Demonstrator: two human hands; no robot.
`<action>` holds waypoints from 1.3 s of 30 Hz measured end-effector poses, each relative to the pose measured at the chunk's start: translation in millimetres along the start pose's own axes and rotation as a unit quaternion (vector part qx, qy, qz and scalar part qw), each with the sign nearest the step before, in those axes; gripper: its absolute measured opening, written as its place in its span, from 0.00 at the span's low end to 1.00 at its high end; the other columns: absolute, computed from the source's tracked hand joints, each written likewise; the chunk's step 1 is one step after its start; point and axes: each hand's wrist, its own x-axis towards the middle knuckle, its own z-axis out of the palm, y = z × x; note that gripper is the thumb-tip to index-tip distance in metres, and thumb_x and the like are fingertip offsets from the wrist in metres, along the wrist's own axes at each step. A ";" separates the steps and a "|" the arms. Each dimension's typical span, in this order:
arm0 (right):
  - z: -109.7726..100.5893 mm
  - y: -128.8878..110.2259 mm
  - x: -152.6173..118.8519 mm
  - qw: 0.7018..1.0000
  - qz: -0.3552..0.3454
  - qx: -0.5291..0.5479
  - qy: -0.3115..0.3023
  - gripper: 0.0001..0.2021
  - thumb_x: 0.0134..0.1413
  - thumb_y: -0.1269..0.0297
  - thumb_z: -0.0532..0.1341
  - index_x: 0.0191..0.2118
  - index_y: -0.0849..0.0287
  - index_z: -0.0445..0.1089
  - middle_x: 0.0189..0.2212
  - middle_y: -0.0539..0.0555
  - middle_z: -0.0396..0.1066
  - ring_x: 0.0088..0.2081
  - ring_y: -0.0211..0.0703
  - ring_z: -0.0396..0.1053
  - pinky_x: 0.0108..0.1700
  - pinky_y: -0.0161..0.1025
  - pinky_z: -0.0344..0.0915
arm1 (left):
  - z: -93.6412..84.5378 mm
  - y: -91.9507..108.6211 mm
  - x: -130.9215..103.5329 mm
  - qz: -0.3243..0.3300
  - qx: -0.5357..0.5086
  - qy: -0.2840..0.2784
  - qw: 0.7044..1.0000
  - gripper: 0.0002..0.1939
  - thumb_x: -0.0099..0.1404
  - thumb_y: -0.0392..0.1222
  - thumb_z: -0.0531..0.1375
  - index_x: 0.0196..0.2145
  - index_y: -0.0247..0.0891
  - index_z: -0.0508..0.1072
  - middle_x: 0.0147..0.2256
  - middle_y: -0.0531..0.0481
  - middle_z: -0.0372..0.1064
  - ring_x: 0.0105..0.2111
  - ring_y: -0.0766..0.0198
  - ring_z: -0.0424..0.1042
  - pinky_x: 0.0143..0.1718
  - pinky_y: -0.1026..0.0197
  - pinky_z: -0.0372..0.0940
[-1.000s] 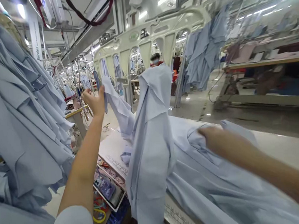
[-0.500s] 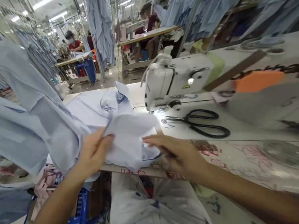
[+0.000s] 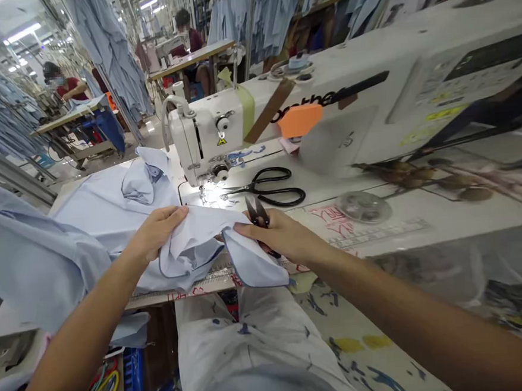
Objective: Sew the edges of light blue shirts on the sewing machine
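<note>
My left hand [image 3: 156, 234] pinches the edge of a light blue shirt piece [image 3: 204, 223], thumb on top. At the other end of that edge, my right hand [image 3: 288, 235] grips the cloth between thumb and fingers. Small dark thread snips [image 3: 257, 212] sit in the same right hand, their blades pointing up and away. A corner of the cloth with a dark edge hangs over the table front below my right hand. Just beyond the cloth stands the white sewing machine [image 3: 190, 144], its needle area brightly lit. Large black-handled scissors [image 3: 279, 189] lie beside the needle area.
More light blue cloth [image 3: 36, 241] drapes off the table at left. A bobbin-like clear disc [image 3: 364, 207] lies on the table at right. Below left is a blue crate [image 3: 137, 377]. Co-workers sit at other machines behind, among hanging garments.
My view has swung right, showing more of the machine. The cloth has been turned and stretched between both hands, and the snips in my right hand now show clearly.
</note>
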 end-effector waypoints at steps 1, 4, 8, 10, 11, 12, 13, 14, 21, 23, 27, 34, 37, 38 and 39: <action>-2.7 -1.4 0.8 1.000 -0.005 -0.021 -0.009 0.12 0.45 0.55 0.59 0.24 0.57 0.60 0.16 0.44 0.54 0.18 0.33 0.52 0.20 0.33 0.48 | -3.5 0.1 -2.8 -0.022 -0.025 -0.032 0.999 0.19 0.51 0.52 0.64 0.35 0.35 0.72 0.25 0.53 0.69 0.21 0.69 0.67 0.20 0.68 0.62; -10.6 -4.2 3.1 0.994 -0.051 -0.099 0.008 0.07 0.47 0.60 0.56 0.31 0.58 0.66 0.22 0.47 0.61 0.22 0.36 0.57 0.25 0.35 0.54 | -20.3 -3.0 -17.9 -0.049 -0.040 -0.109 0.992 0.22 0.52 0.44 0.64 0.46 0.42 0.70 0.33 0.50 0.73 0.24 0.66 0.71 0.22 0.67 0.65; -13.9 -2.1 0.3 0.968 -0.128 -0.215 0.000 0.09 0.49 0.63 0.57 0.37 0.59 0.69 0.24 0.48 0.65 0.26 0.38 0.61 0.29 0.36 0.57 | -34.4 -17.2 -43.7 0.045 -0.091 -0.057 0.993 0.17 0.54 0.51 0.61 0.36 0.36 0.75 0.29 0.44 0.74 0.21 0.60 0.71 0.18 0.62 0.65; -8.0 -3.5 -5.0 0.958 -0.170 -0.222 -0.067 0.11 0.48 0.61 0.60 0.38 0.59 0.70 0.27 0.49 0.67 0.26 0.37 0.62 0.29 0.35 0.59 | -27.2 -23.8 -52.2 0.092 -0.133 -0.045 0.986 0.19 0.52 0.52 0.62 0.37 0.36 0.75 0.31 0.43 0.74 0.24 0.59 0.72 0.20 0.62 0.66; -3.1 -5.9 -8.2 0.953 -0.200 -0.209 -0.084 0.16 0.45 0.59 0.64 0.42 0.58 0.69 0.31 0.50 0.68 0.26 0.36 0.62 0.27 0.34 0.59 | -20.2 -25.4 -54.7 0.098 -0.139 -0.048 0.984 0.20 0.51 0.51 0.63 0.39 0.36 0.74 0.32 0.43 0.74 0.25 0.60 0.72 0.21 0.63 0.66; 2.7 -9.3 -11.5 0.949 -0.238 -0.190 -0.082 0.25 0.40 0.57 0.67 0.47 0.57 0.67 0.35 0.51 0.68 0.25 0.34 0.61 0.25 0.33 0.59 | -11.8 -25.5 -56.3 0.098 -0.135 -0.042 0.985 0.20 0.49 0.49 0.65 0.39 0.36 0.73 0.33 0.44 0.74 0.25 0.61 0.72 0.22 0.64 0.66; 9.0 -13.4 -14.7 0.943 -0.283 -0.165 -0.063 0.30 0.38 0.56 0.68 0.50 0.56 0.64 0.38 0.52 0.67 0.24 0.33 0.60 0.23 0.33 0.59 | -3.0 -24.3 -57.3 0.095 -0.119 -0.028 0.988 0.19 0.49 0.47 0.65 0.38 0.36 0.73 0.32 0.46 0.74 0.25 0.63 0.72 0.23 0.65 0.66; 15.2 -18.0 -17.5 0.933 -0.329 -0.138 -0.039 0.30 0.38 0.58 0.69 0.51 0.55 0.63 0.39 0.53 0.67 0.24 0.32 0.60 0.23 0.32 0.59 | 5.3 -21.8 -58.2 0.092 -0.093 -0.008 0.991 0.16 0.49 0.46 0.65 0.35 0.35 0.73 0.31 0.48 0.73 0.25 0.65 0.71 0.23 0.66 0.65; 35.6 -34.6 -19.6 0.913 -0.389 -0.125 0.002 0.17 0.51 0.52 0.59 0.44 0.57 0.66 0.34 0.55 0.69 0.24 0.35 0.62 0.21 0.33 0.60 | 21.9 -5.2 -72.5 0.029 0.072 0.004 0.997 0.26 0.62 0.53 0.51 0.13 0.33 0.62 0.11 0.55 0.60 0.10 0.74 0.60 0.11 0.73 0.54; 36.9 -36.7 -16.0 0.899 -0.407 -0.163 0.025 0.30 0.43 0.46 0.63 0.50 0.58 0.62 0.36 0.56 0.69 0.25 0.37 0.64 0.22 0.33 0.62 | 15.0 -5.9 -73.2 0.083 0.102 0.038 0.991 0.25 0.63 0.50 0.52 0.14 0.33 0.63 0.11 0.55 0.61 0.11 0.75 0.61 0.12 0.75 0.54; 37.5 -50.3 -4.3 0.931 -0.336 -0.143 0.027 0.06 0.53 0.61 0.58 0.29 0.57 0.67 0.20 0.47 0.65 0.20 0.34 0.62 0.22 0.31 0.60 | -8.6 -14.1 -60.1 0.352 0.261 0.055 0.897 0.17 0.66 0.40 0.51 0.22 0.34 0.69 0.16 0.56 0.65 0.17 0.74 0.67 0.20 0.75 0.63; 51.5 -61.5 54.4 0.973 -0.144 -0.075 -0.162 0.14 0.54 0.55 0.54 0.25 0.59 0.64 0.20 0.49 0.65 0.23 0.37 0.64 0.25 0.34 0.63 | -25.8 -28.7 -47.8 0.626 0.417 0.114 0.649 0.16 0.63 0.33 0.54 0.49 0.37 0.63 0.47 0.45 0.66 0.57 0.53 0.57 0.49 0.54 0.67; 57.9 -41.3 89.0 0.954 -0.191 -0.194 -0.128 0.16 0.59 0.60 0.47 0.29 0.60 0.67 0.25 0.54 0.70 0.29 0.42 0.69 0.32 0.40 0.66 | -56.7 -27.7 -36.0 0.510 0.399 0.157 0.746 0.14 0.67 0.32 0.45 0.46 0.32 0.65 0.44 0.43 0.69 0.48 0.61 0.67 0.47 0.58 0.68; 59.4 -31.5 96.4 0.932 -0.236 -0.256 -0.105 0.14 0.59 0.64 0.47 0.33 0.60 0.69 0.32 0.57 0.72 0.36 0.45 0.70 0.37 0.44 0.67 | -72.3 -27.7 -23.3 0.454 0.396 0.222 0.767 0.15 0.67 0.31 0.43 0.46 0.33 0.65 0.45 0.44 0.69 0.46 0.62 0.69 0.47 0.57 0.67; 60.9 -21.3 99.9 0.897 -0.292 -0.321 -0.087 0.13 0.57 0.69 0.49 0.37 0.60 0.70 0.40 0.59 0.71 0.43 0.47 0.68 0.43 0.47 0.65 | -88.0 -28.7 -6.2 0.446 0.394 0.253 0.763 0.14 0.67 0.32 0.44 0.47 0.32 0.63 0.44 0.43 0.69 0.44 0.61 0.69 0.45 0.56 0.68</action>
